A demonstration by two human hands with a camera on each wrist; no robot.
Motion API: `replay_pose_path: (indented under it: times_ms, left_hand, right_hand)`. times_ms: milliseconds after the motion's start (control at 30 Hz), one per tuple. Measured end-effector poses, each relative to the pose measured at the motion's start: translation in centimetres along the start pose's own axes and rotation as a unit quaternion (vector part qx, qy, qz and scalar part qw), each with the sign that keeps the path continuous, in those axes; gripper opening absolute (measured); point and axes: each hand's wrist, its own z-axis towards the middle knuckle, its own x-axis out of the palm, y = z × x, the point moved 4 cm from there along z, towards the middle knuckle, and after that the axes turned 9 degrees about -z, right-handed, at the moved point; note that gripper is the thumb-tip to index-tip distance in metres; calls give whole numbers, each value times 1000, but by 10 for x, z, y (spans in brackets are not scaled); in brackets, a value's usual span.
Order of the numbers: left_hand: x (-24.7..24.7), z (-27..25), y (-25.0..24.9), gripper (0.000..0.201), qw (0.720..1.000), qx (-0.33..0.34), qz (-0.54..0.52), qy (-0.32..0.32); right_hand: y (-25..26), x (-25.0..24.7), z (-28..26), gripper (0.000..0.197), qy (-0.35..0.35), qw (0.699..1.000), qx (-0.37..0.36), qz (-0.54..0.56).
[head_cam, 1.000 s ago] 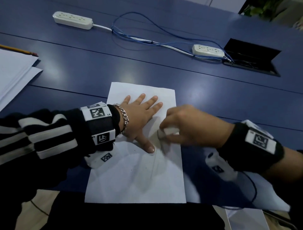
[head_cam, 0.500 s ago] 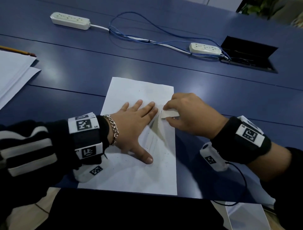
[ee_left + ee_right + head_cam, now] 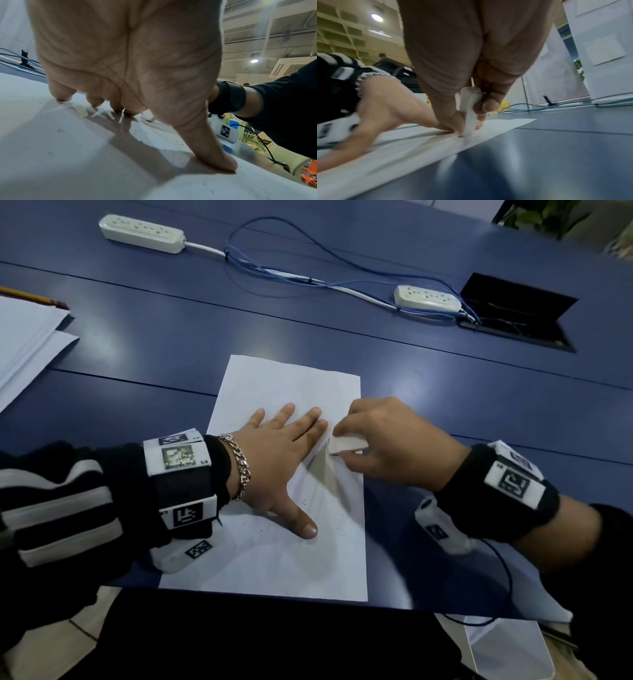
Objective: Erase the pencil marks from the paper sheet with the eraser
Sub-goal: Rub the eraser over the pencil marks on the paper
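Observation:
A white paper sheet (image 3: pixel 274 559) lies on the blue table (image 3: pixel 171 344). My left hand (image 3: pixel 284 453) lies flat on it with fingers spread, pressing it down; in the left wrist view its fingertips (image 3: pixel 221 163) touch the sheet (image 3: pixel 68 155). My right hand (image 3: pixel 383 440) pinches a white eraser (image 3: pixel 346 445) between thumb and fingers. The eraser's tip (image 3: pixel 468 136) touches the paper (image 3: pixel 402 155) near its right edge, just beside my left fingertips. Faint pencil lines and dark crumbs (image 3: pixel 308 501) show on the sheet between my thumb and the eraser.
A stack of white paper (image 3: pixel 24 337) with a pencil (image 3: pixel 34 297) lies at the far left. Two power strips (image 3: pixel 142 232) (image 3: pixel 426 297) joined by blue cables (image 3: pixel 308 278) lie at the back, beside an open cable hatch (image 3: pixel 517 313).
The eraser in my right hand went from beside my left thumb up the sheet to beside my left fingertips. My left hand stayed pressed flat on the paper.

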Motion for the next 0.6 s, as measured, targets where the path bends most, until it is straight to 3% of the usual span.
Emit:
replay_pose_path:
  times_ms: [133,167,300,600]
  left_hand:
    - [0,-1,-1,163,1000,-3,0,2]
    - [0,-1,-1,163,1000,-2,1,3]
    - [-3,-1,1,161,1000,-5,-12,7]
    - [2,-19,12,159,999,23,-17,36]
  right_hand:
    - [38,7,-25,19,71,993,-96,-14]
    - [33,4,-21,21,80,993,-88,-19]
    - [-5,-1,5,31,7,1000,-1,-10]
    - [-9,3,7,31,-7,999,48,8]
